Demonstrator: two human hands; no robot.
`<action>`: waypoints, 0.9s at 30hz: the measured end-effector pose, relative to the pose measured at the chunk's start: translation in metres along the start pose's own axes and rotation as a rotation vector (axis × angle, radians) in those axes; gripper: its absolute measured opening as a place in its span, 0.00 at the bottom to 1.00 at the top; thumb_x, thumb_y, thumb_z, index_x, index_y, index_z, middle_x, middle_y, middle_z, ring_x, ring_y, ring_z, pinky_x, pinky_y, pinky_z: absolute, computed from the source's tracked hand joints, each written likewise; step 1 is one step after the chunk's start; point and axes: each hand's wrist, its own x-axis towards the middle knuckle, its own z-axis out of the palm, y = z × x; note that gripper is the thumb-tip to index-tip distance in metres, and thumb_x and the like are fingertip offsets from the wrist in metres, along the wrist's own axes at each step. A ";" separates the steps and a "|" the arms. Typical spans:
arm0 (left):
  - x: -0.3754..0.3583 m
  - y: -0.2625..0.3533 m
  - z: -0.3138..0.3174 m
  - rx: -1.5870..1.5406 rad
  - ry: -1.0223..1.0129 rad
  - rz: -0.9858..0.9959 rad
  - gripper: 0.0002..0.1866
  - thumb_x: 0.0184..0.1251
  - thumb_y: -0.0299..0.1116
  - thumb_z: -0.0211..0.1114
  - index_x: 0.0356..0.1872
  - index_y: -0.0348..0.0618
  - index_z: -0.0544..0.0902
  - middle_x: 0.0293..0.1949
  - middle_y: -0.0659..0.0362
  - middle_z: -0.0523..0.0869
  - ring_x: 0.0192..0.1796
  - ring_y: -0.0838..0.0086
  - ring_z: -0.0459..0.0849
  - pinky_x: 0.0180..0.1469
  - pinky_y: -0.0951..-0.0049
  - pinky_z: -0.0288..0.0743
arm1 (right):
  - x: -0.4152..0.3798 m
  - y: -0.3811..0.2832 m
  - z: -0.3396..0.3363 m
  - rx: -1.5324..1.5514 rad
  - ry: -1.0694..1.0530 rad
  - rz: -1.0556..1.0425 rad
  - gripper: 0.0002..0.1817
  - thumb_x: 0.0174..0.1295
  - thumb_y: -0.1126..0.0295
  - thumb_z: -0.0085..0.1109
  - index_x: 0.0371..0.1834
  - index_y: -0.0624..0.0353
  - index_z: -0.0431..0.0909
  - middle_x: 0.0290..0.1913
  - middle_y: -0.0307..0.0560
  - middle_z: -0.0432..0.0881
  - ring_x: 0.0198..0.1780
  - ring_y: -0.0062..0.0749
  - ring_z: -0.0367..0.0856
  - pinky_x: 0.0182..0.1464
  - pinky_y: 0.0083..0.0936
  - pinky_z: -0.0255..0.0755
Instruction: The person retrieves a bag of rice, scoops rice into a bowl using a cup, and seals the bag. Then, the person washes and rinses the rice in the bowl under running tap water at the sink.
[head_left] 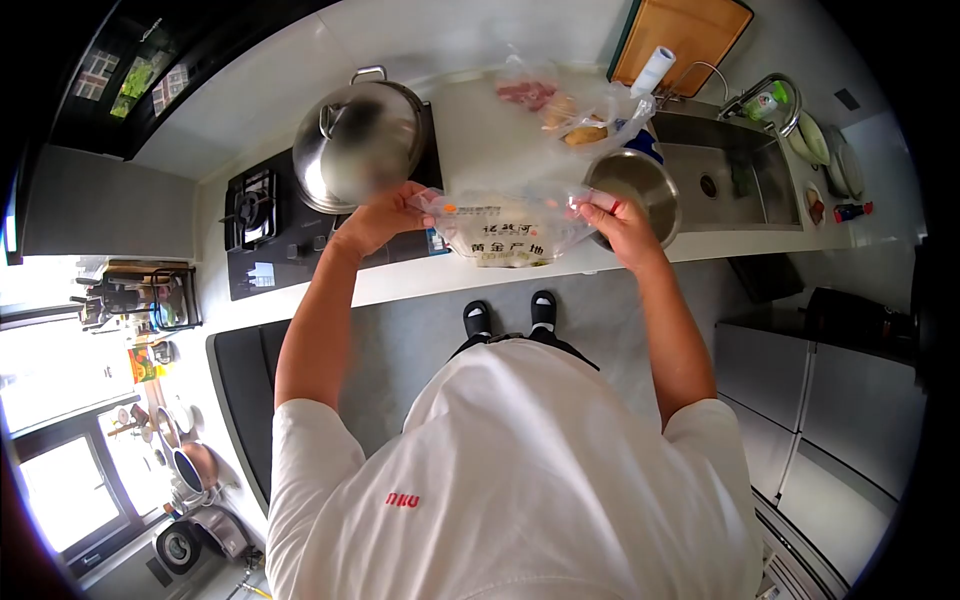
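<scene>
A clear plastic bag (pixel 508 232) with dark printed characters hangs between my two hands, over the counter's front edge. Its lower part looks pale and filled. My left hand (pixel 388 222) pinches the bag's top left corner, just below the large lidded steel pot (pixel 358 145) on the stove. The top right corner is pinched by my right hand (pixel 618 228), whose fingers lie in front of the rim of a steel bowl (pixel 655 185). The bag's top edge is stretched wide between the hands.
Behind the bag, the counter (pixel 465 150) bears bagged meat (pixel 527 95) and a bag of yellowish food (pixel 585 130). The sink (pixel 775 190) and faucet (pixel 775 90) are at right, a burner (pixel 252 205) at left, a cutting board (pixel 680 40) at the back.
</scene>
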 end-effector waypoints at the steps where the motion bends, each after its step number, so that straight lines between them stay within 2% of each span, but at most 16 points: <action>1: 0.003 -0.001 0.001 -0.061 -0.010 0.008 0.20 0.62 0.20 0.73 0.55 0.34 0.80 0.47 0.62 0.86 0.51 0.77 0.83 0.59 0.72 0.79 | 0.001 -0.002 -0.006 -0.016 -0.011 0.002 0.12 0.75 0.68 0.59 0.51 0.64 0.85 0.46 0.38 0.87 0.50 0.21 0.80 0.57 0.23 0.71; 3: 0.010 -0.003 0.006 -0.183 -0.031 0.023 0.21 0.62 0.19 0.73 0.56 0.34 0.79 0.46 0.62 0.85 0.51 0.77 0.83 0.59 0.72 0.79 | 0.000 -0.008 -0.016 -0.047 -0.032 0.005 0.13 0.75 0.67 0.58 0.52 0.64 0.85 0.46 0.39 0.87 0.51 0.21 0.80 0.59 0.24 0.71; 6: 0.015 -0.031 0.023 -0.183 0.265 0.265 0.18 0.64 0.20 0.73 0.53 0.35 0.78 0.45 0.62 0.85 0.51 0.78 0.83 0.60 0.72 0.78 | -0.004 -0.014 -0.017 0.005 -0.011 0.010 0.13 0.75 0.68 0.58 0.53 0.64 0.84 0.46 0.39 0.87 0.52 0.22 0.80 0.60 0.24 0.71; 9: -0.006 -0.035 0.035 -0.217 0.291 0.246 0.19 0.65 0.21 0.73 0.53 0.34 0.75 0.44 0.58 0.85 0.49 0.75 0.83 0.60 0.73 0.79 | -0.006 -0.017 -0.008 -0.040 -0.013 0.002 0.13 0.75 0.68 0.58 0.54 0.65 0.84 0.47 0.39 0.87 0.52 0.23 0.81 0.60 0.24 0.71; 10: -0.010 -0.038 0.032 -0.231 0.287 0.271 0.21 0.65 0.21 0.73 0.55 0.34 0.73 0.45 0.57 0.85 0.51 0.73 0.84 0.60 0.72 0.79 | -0.004 -0.015 -0.002 -0.002 -0.013 -0.006 0.13 0.75 0.69 0.59 0.54 0.65 0.84 0.47 0.40 0.87 0.52 0.23 0.81 0.60 0.24 0.71; 13: -0.035 -0.031 0.041 -0.399 0.340 0.346 0.23 0.66 0.19 0.72 0.58 0.34 0.71 0.52 0.53 0.85 0.54 0.71 0.84 0.60 0.72 0.79 | -0.005 -0.009 0.015 0.059 -0.004 -0.010 0.13 0.73 0.70 0.60 0.55 0.66 0.84 0.48 0.40 0.88 0.53 0.24 0.82 0.60 0.24 0.71; 14: -0.039 -0.032 0.042 -0.396 0.298 0.355 0.23 0.66 0.18 0.71 0.58 0.32 0.70 0.61 0.47 0.82 0.56 0.69 0.85 0.60 0.70 0.79 | -0.007 -0.009 0.018 0.046 0.003 -0.008 0.13 0.72 0.71 0.61 0.55 0.66 0.84 0.48 0.40 0.88 0.53 0.24 0.82 0.60 0.24 0.72; 17: -0.041 -0.024 0.045 -0.270 0.300 0.269 0.23 0.65 0.17 0.71 0.58 0.32 0.72 0.66 0.46 0.78 0.56 0.70 0.84 0.61 0.70 0.79 | -0.013 -0.024 0.030 0.058 0.023 -0.007 0.14 0.70 0.72 0.63 0.55 0.66 0.84 0.49 0.41 0.88 0.53 0.24 0.82 0.59 0.24 0.73; 20: -0.031 -0.027 0.046 -0.260 0.237 0.367 0.24 0.64 0.19 0.73 0.59 0.34 0.74 0.64 0.52 0.81 0.51 0.76 0.82 0.56 0.75 0.78 | -0.013 -0.018 0.020 0.022 0.014 -0.028 0.15 0.67 0.73 0.66 0.55 0.65 0.84 0.51 0.42 0.88 0.53 0.23 0.82 0.60 0.23 0.73; 23: -0.022 -0.031 0.045 -0.012 0.206 0.416 0.22 0.63 0.21 0.74 0.56 0.38 0.78 0.59 0.58 0.82 0.45 0.82 0.77 0.49 0.79 0.74 | -0.013 -0.023 0.015 0.028 0.045 -0.014 0.16 0.66 0.72 0.68 0.55 0.65 0.84 0.52 0.41 0.88 0.53 0.21 0.82 0.60 0.23 0.73; 26: -0.019 -0.028 0.046 0.139 0.258 0.372 0.17 0.63 0.21 0.74 0.50 0.41 0.79 0.53 0.63 0.81 0.42 0.84 0.72 0.45 0.81 0.70 | -0.012 -0.023 0.013 0.018 0.068 0.033 0.16 0.66 0.71 0.69 0.55 0.65 0.84 0.50 0.40 0.88 0.53 0.20 0.82 0.58 0.22 0.74; 27: -0.018 -0.031 0.047 0.091 0.263 0.393 0.15 0.63 0.20 0.73 0.48 0.41 0.79 0.52 0.63 0.81 0.42 0.84 0.72 0.46 0.81 0.70 | -0.011 -0.021 0.012 0.004 0.069 0.051 0.16 0.66 0.71 0.69 0.54 0.65 0.85 0.49 0.39 0.88 0.52 0.20 0.82 0.57 0.22 0.74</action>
